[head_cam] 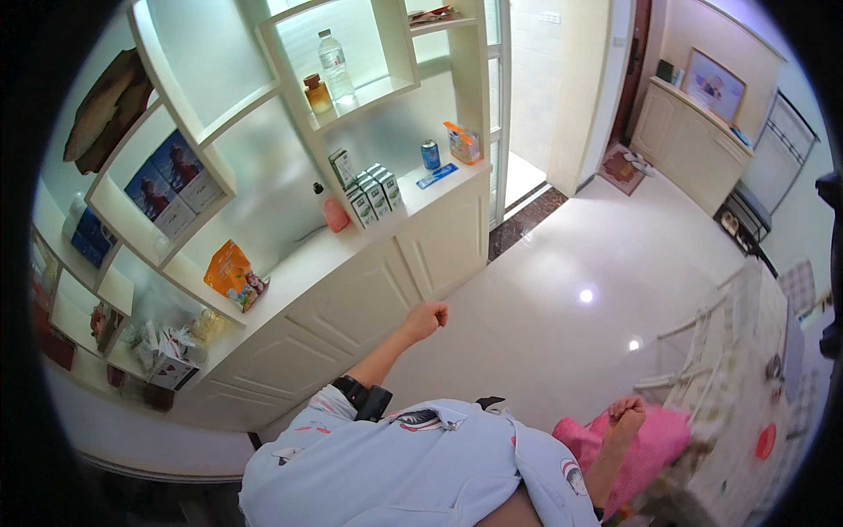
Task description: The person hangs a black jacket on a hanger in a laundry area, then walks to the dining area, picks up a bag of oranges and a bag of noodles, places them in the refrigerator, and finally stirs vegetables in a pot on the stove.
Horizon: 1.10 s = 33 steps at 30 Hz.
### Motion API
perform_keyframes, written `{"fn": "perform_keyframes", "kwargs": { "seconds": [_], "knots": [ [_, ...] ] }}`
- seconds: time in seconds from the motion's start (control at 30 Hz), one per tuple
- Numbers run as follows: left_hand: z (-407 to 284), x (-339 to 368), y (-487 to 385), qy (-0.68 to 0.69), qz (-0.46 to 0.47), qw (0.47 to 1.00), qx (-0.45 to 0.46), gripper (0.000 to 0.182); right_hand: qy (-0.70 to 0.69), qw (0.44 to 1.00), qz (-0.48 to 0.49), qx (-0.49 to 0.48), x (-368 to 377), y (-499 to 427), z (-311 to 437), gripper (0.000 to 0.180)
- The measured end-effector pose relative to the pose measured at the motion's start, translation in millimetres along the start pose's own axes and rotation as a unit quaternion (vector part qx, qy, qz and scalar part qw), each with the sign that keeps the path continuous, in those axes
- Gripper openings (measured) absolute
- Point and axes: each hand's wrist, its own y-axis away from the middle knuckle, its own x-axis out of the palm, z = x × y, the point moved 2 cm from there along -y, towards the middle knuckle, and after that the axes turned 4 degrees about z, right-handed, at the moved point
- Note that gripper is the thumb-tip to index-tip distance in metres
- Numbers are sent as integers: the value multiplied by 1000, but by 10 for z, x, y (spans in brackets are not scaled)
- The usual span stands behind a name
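Note:
My left hand (427, 320) is curled into a loose fist over the floor, beside the cabinet doors, and no object shows in it. On the right, my right hand (625, 416) is closed on a pink cloth (649, 444) that hangs around and below the fist. Nearest to my left hand is the cabinet (349, 296). On its top stand milk cartons (375, 197), a pink bottle (335, 214), a blue can (430, 155), a blue packet (437, 176) and an orange pouch (236, 277).
Shelves above hold a water bottle (336, 69) and an amber bottle (317, 94). A table (744, 408) and chairs stand at the right. Farther off are a shoe cabinet (688, 145), a doormat (624, 170) with slippers, and a bench (751, 207). A doorway opens beside the shelving.

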Motion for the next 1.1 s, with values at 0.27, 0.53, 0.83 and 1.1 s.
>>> {"fn": "perform_keyframes", "kwargs": {
  "seconds": [0.27,0.53,0.83,1.1],
  "knots": [
    [544,-301,-2024,56,-80,991,-95,13,64,976,178,106,1509,-2297,-259,26],
    [470,-615,-5335,105,-58,991,-65,7,79,988,98,89,2518,-4860,-148,26],
    [-803,243,-8920,-33,110,992,44,14,-2,995,-46,91,2553,-7511,-34,24],
    [-991,134,-11609,-96,71,993,-25,44,63,994,42,77,3511,-10742,-44,22]
  ]
}}
